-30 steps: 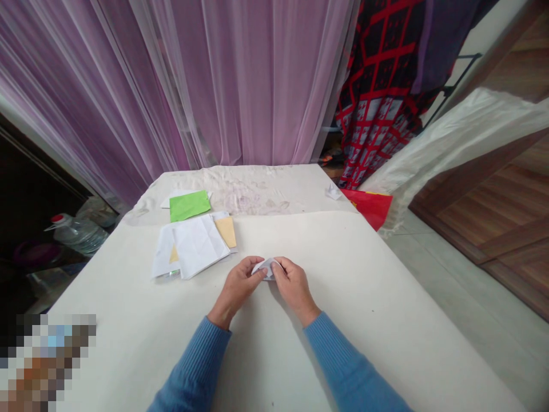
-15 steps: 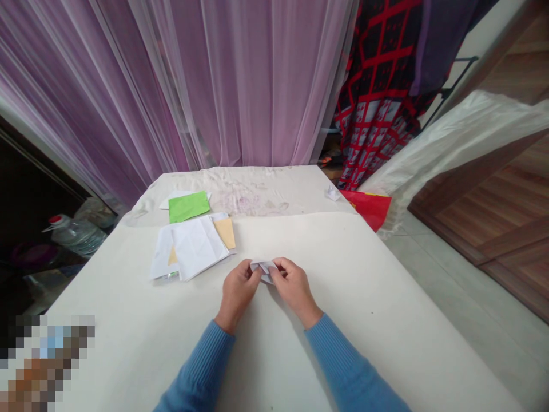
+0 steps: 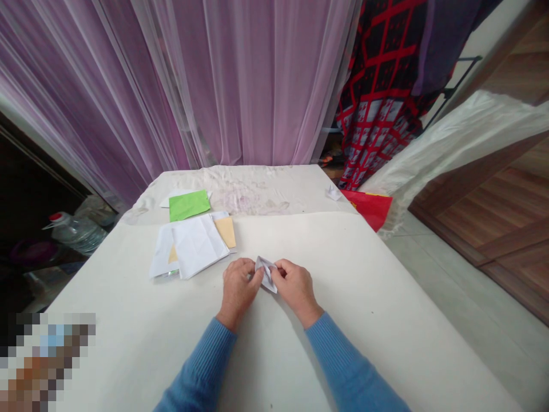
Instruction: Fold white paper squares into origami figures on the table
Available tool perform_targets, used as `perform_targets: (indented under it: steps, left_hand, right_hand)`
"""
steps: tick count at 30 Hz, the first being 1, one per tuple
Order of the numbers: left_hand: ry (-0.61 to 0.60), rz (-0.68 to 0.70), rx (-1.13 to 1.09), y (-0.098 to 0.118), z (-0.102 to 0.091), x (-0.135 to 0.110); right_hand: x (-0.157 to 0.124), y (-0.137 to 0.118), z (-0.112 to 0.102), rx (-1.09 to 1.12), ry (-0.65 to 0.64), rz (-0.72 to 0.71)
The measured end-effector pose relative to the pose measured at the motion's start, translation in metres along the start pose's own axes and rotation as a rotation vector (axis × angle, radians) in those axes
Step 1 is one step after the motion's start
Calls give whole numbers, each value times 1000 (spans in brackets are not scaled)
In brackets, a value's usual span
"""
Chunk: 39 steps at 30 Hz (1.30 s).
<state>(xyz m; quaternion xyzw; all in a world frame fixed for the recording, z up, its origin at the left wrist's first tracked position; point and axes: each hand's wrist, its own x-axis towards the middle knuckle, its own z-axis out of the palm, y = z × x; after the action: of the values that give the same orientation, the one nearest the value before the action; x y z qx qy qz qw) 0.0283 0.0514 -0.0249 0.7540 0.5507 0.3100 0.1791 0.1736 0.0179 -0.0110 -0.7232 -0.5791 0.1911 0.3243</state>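
Observation:
A small folded piece of white paper (image 3: 266, 276) is held between my two hands above the middle of the table. My left hand (image 3: 239, 289) pinches its left side, thumb on top. On the right side, my right hand (image 3: 295, 286) grips it between thumb and fingers. The paper stands partly opened, with a fold showing between the thumbs and a pointed corner toward me. The fingers behind it are partly hidden.
White sheets (image 3: 199, 246) lie stacked to the left, with a tan sheet (image 3: 225, 232) under them. Behind is a green sheet (image 3: 189, 205). A small folded white paper piece (image 3: 332, 193) sits near the table's (image 3: 364, 343) far right corner, beside a red bag (image 3: 373, 209).
The folded paper has turned between my hands and opened out, its pointed corner now toward me. My hands have barely shifted, and the things on the table stay put.

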Motion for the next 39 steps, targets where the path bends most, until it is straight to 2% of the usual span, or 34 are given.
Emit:
perform_targets:
  steps: [5,11,21,30,39]
  left_hand:
    - [-1,8,5,-1,1,-1]
    - [-28,23,116,0,0,-3]
    - [-43,40,172,2,-2,-5]
    - [-25,49,191,1,-1,-6]
    - [50,14,156,-2,4,-8]
  right_hand:
    - [0,-2,-2,-85,-24,15]
    - [0,-3,-4,-208,-29,22]
    - [1,0,-5,-286,-26,0]
    - [4,-1,-7,-265,-58,35]
    - [6,2,-6,-193,-66,56]
